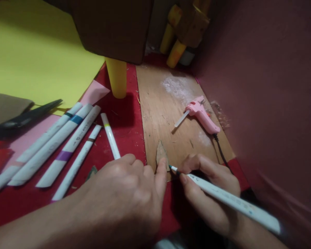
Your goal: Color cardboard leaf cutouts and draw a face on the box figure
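Note:
A small pointed, leaf-shaped piece of cardboard [161, 152] with a dark green edge lies on the wooden board. My left hand [129, 186] pins it down with the outstretched index finger, the other fingers curled in. Between thumb and fingers, my right hand [209, 186] is closed around a white marker [233, 200]. The marker's green tip touches or nearly touches the right edge of the cardboard piece. A white marker with a yellow band [110, 135] lies just beyond my left knuckles. Part of another green-edged piece [92, 172] shows behind my left wrist.
Several white markers [77, 133] lie on the red cloth [119, 117] at left, beside dark scissors [28, 116] and yellow paper [28, 58]. A pink glue gun [203, 116] with a cord rests on the wooden board [155, 103]. A brown shape on a yellow leg [118, 79] stands behind.

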A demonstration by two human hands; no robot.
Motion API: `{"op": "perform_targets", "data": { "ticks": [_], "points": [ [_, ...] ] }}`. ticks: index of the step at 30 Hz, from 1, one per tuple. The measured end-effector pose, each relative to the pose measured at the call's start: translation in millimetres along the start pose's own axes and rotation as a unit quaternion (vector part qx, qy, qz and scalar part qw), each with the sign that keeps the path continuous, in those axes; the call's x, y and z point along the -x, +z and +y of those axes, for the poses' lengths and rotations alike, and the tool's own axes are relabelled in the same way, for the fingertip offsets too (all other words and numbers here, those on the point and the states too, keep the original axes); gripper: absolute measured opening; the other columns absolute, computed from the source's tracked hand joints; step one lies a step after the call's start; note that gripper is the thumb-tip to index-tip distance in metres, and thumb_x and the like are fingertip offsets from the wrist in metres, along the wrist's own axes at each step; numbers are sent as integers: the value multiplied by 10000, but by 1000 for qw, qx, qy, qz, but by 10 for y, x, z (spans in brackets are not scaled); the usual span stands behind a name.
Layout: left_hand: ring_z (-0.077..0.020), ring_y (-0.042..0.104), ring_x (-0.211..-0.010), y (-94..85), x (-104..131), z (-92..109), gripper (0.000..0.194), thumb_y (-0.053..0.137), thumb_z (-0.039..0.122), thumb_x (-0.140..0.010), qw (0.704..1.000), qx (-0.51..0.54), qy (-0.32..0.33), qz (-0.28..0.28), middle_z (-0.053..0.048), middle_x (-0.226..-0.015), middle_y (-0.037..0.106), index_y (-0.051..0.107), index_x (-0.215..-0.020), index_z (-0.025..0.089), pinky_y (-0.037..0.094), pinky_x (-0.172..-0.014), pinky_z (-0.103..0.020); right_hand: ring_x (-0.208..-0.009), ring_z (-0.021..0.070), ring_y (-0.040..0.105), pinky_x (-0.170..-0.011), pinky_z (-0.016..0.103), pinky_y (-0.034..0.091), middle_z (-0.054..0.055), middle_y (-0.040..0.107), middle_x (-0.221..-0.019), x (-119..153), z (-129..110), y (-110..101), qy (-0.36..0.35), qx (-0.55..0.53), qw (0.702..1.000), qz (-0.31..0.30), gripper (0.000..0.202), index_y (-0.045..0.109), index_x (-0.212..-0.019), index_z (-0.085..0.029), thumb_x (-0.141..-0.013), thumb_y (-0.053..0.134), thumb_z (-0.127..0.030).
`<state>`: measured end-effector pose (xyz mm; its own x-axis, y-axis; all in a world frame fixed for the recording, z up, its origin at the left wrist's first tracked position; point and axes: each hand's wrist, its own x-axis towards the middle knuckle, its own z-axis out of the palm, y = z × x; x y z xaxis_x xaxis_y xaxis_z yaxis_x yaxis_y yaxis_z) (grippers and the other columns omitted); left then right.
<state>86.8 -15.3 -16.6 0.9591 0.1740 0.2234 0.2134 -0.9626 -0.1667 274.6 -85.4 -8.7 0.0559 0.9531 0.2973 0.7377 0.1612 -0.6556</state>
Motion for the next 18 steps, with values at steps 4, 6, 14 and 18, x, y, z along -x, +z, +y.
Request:
{"op": "perform_targets", "data": {
  "ticks": [4, 6, 14, 18],
  "points": [
    [-238, 609, -487, 73, 8, 13, 375, 558, 112, -856, 999, -5, -5, 43, -89, -625, 682, 709, -1177, -6, 505, -461, -375, -460, 102, 588, -462, 199, 474, -37, 646, -572, -16, -20, 11, 12, 6, 1000, 23, 152, 572, -727, -220, -830, 570, -108],
    [-231, 605, -480, 85, 7, 9, 367, 561, 105, -850, 999, -8, -3, 49, -87, -617, 679, 715, -1165, -3, 507, -463, -371, -472, 105, 609, -463, 192, 480, -41, 660, -583, -25, -21, 26, 25, 10, 999, 32, 133, 586, -751, -223, -836, 592, -120],
    [-238, 635, -531, 23, -1, -3, 358, 550, 133, -898, 1000, 2, -7, 12, -106, -672, 710, 709, -1193, 8, 515, -480, -364, -440, 91, 561, -421, 197, 422, -46, 621, -564, -12, -4, 0, 19, 19, 1000, 4, 143, 595, -720, -215, -829, 587, -124],
    [-242, 614, -506, 10, -3, -5, 365, 559, 135, -890, 1000, 4, -7, 30, -100, -641, 694, 710, -1192, -4, 497, -462, -370, -461, 108, 584, -465, 214, 467, -34, 628, -557, -3, -1, -16, 17, -5, 1000, 5, 169, 573, -690, -221, -829, 567, -125]
  ]
}}
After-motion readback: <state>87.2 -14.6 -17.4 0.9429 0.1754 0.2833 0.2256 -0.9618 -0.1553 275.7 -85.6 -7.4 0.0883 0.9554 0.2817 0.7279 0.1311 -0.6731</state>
